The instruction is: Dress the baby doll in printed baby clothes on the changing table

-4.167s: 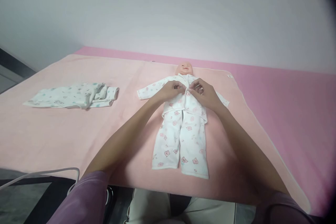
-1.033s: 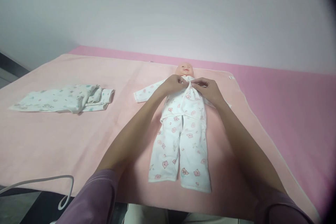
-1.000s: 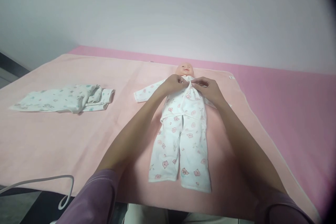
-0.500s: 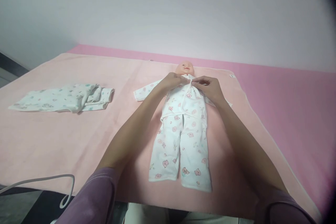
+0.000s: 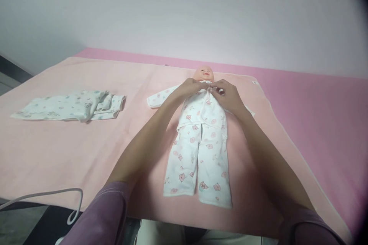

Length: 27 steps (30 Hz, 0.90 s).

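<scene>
A baby doll point(image 5: 204, 72) lies on its back, its head toward the wall. It wears a white printed baby top point(image 5: 198, 111) and matching trousers point(image 5: 211, 164), with the legs pointing toward me. At the doll's upper chest, my left hand point(image 5: 192, 87) pinches the front of the top just below the neck. My right hand point(image 5: 227, 92) meets it from the other side, thumb and fingertips closed on the same front edge. The fingertips nearly touch, and the bit of cloth between them is mostly hidden. One sleeve of the top stretches out to the left.
Folded printed baby clothes point(image 5: 69, 106) lie on the left of the peach mat point(image 5: 138, 149). Under the mat is a pink surface point(image 5: 324, 122), with a pale wall point(image 5: 184, 15) behind. A white cable point(image 5: 51, 192) loops over the near left edge.
Both hands stay at the neckline. My right fingers have shifted slightly and bend more around the cloth edge. The doll and the folded clothes lie as before.
</scene>
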Available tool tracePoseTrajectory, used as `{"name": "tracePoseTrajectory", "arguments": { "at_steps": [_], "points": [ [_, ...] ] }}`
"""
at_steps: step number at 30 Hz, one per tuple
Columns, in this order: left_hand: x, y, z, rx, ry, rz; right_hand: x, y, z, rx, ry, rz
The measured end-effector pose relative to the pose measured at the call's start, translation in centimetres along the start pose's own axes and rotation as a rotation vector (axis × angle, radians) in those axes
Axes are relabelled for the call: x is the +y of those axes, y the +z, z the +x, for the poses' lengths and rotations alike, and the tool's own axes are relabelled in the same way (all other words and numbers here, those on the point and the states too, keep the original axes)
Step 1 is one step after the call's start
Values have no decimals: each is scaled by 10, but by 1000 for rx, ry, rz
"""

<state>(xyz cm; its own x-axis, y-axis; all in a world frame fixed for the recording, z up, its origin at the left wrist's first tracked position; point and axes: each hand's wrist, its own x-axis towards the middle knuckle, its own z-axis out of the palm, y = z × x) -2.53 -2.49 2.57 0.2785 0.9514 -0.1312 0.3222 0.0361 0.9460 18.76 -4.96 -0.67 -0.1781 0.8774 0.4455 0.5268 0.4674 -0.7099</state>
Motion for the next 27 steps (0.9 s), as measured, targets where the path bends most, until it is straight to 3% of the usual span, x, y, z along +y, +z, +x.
{"name": "tracePoseTrajectory", "arguments": {
  "at_steps": [5, 8, 14, 17, 20, 27],
  "points": [
    [-10, 7, 5, 42, 101, 29, 11, 3, -1, 11, 111, 154],
    [-12, 6, 7, 9, 78, -26, 19, 3, 0, -6, 164, 307],
    [-14, 6, 7, -27, 71, -55, 27, 8, 0, 1, 236, 360],
    [-17, 8, 7, 13, 127, 24, 27, 5, 4, 13, 241, 257],
    [-20, 5, 12, 137, 194, 105, 29, -3, 18, 41, 163, 79],
    [-23, -7, 42, 192, 372, 370, 41, -11, 56, -191, 135, -34]
  ]
}}
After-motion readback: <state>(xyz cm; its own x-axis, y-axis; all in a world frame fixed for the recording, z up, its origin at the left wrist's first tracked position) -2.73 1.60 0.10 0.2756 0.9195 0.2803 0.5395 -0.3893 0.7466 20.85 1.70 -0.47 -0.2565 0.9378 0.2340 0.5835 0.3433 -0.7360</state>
